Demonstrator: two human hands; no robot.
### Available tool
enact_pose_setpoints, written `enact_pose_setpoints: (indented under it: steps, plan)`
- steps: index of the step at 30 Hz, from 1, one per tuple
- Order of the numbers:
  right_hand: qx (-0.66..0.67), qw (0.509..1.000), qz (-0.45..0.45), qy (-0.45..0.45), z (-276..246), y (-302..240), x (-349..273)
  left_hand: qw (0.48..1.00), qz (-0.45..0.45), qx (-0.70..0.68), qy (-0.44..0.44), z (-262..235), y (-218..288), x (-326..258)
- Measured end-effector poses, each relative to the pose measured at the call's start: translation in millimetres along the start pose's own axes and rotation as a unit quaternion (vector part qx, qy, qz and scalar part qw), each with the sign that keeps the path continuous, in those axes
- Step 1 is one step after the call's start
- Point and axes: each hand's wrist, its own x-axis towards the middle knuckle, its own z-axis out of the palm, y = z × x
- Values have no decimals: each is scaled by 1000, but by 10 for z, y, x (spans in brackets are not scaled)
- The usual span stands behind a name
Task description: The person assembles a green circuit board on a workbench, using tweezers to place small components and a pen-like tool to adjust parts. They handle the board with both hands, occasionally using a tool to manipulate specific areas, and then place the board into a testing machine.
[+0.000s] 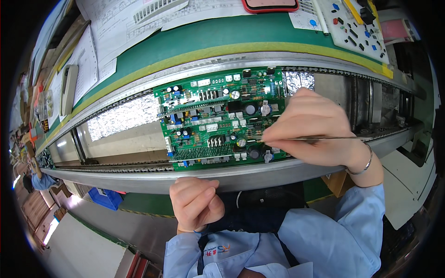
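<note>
Pale-blue cloth jacket [320,241] sits closest to my camera. Going left to right, I see a blue plastic bin [105,198] below the line, then crinkled silver foil [123,116]. My left hand [195,205] is loosely curled, its inside hidden, beside the near grey metal rail [153,181]; I cannot tell whether they touch. Beyond it, the green circuit-board assembly [222,121], crowded with components, lies between the rails. My right hand [315,127] pinches a slender metal tool [343,138] over the assembly's right side.
</note>
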Motion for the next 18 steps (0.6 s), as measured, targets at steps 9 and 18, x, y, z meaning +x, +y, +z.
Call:
enact_pose_setpoints:
  steps: [9, 18]
  plan:
    - [12, 1000, -1, 14, -120, -68, 32, 1000, 4, -17, -9, 13, 14, 27]
    - [-38, 997, -45, -43, 9, -14, 34, 999, 1, -32, -21, 2, -7, 5]
